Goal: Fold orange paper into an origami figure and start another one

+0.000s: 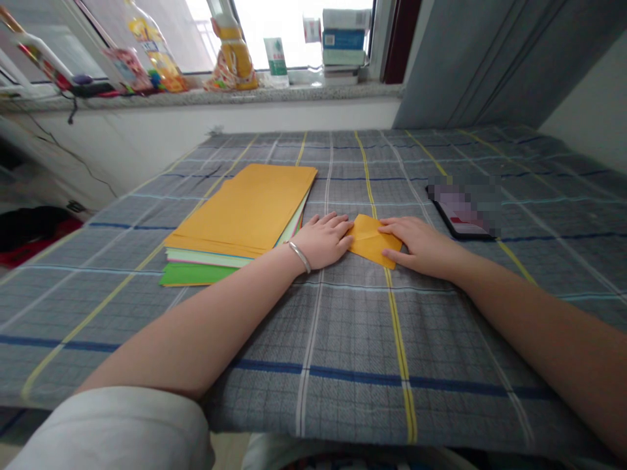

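Observation:
A small folded piece of orange paper (368, 239) lies on the checked cloth between my hands, with a crease across it. My left hand (327, 240), a silver bangle on its wrist, rests flat with fingers stretched out, its fingertips at the paper's left edge. On the right side, my right hand (416, 245) holds the paper, thumb at the lower corner and fingertips higher up on it. Just left of my left hand is a stack of coloured paper (249, 209), orange sheets on top, white and green edges showing below.
A phone (460, 212) lies on the cloth to the right, its screen partly blurred. Beyond the bed-like surface (353, 333), a window sill (235, 96) carries bottles (238, 55), a green-and-white tube (276, 62) and stacked boxes (345, 39). A grey curtain (480, 65) hangs at the right.

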`<state>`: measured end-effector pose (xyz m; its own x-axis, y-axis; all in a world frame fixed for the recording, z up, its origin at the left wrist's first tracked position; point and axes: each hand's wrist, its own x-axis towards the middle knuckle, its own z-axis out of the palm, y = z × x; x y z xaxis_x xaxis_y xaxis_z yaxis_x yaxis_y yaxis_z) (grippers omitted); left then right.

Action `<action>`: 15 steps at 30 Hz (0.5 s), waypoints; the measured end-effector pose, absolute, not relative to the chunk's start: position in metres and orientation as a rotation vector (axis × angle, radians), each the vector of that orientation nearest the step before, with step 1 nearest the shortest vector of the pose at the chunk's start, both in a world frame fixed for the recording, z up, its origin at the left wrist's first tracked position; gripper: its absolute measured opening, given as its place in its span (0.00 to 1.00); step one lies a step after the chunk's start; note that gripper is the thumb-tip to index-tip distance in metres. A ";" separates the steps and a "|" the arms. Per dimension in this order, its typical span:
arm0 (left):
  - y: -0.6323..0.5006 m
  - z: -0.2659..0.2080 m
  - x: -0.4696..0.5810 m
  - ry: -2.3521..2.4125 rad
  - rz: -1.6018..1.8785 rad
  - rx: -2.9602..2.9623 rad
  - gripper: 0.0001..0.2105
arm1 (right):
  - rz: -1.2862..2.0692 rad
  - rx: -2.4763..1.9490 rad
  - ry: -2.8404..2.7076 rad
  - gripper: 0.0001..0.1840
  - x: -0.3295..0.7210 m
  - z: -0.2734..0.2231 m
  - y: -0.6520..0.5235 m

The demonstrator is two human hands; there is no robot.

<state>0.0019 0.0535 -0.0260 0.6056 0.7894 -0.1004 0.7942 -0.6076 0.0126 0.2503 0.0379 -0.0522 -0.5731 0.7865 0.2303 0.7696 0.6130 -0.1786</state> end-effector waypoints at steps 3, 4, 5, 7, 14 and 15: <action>0.050 -0.035 0.009 1.426 0.006 2.765 0.27 | 0.068 -1.209 -2.478 0.21 0.251 -0.054 0.042; 0.049 -0.038 0.011 1.435 0.040 2.770 0.26 | 0.074 -1.202 -2.443 0.19 0.251 -0.055 0.043; 0.049 -0.040 0.012 1.449 0.081 2.775 0.26 | 0.086 -1.201 -2.406 0.18 0.251 -0.056 0.044; 0.049 -0.041 0.014 1.471 0.181 2.785 0.23 | 0.121 -1.218 -2.337 0.16 0.251 -0.058 0.043; 0.055 -0.043 0.017 1.574 0.402 2.684 0.12 | 0.263 -1.379 -2.223 0.19 0.250 -0.053 0.044; 0.058 -0.044 0.018 1.562 0.422 2.637 0.11 | 0.278 -1.392 -2.223 0.20 0.250 -0.053 0.045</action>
<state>0.0177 0.0575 -0.0437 0.4536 0.8665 0.2084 0.8535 -0.4897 0.1783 0.2499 0.0454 -0.0532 -0.3528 0.8854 0.3026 0.7835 0.4564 -0.4217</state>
